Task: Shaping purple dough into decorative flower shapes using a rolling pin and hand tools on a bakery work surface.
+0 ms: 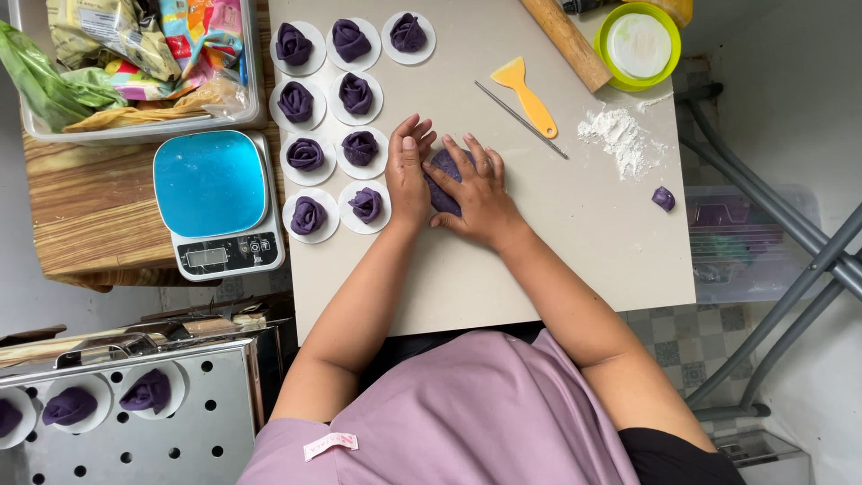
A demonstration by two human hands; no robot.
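A lump of purple dough (446, 180) lies on the pale desk (539, 269), pressed between both hands. The left hand (409, 180) stands edge-on against its left side, fingers straight and together; the right hand (480, 193) lies flat over the top with fingers spread. Neither grip closes around the dough: both are open palms pressing and shaping it, and most of the lump is hidden beneath them.

Judging from the desk, the work is well along. Just left of the hands, nine finished purple dough roses (334, 117) sit each on its own round white paper, in rows. The lump under the hands is unshaped, and a small scrap of purple dough (664, 198) lies apart near the desk's right edge, beside a scatter of flour (620, 139), so at least some material looks left to form.

Beyond the hands lie a yellow plastic scraper (528, 97), a thin metal skewer (521, 119) and the end of a wooden rolling pin (566, 40). A green-rimmed round tub (638, 45) shows something pale inside; I cannot tell what. A blue-topped kitchen scale (215, 202) stands off the desk's left edge, empty. Behind it a clear tray (254, 81) holds crumpled packets and a green bag. At lower left, a perforated metal steamer tray (144, 431) carries three more purple pieces on papers.
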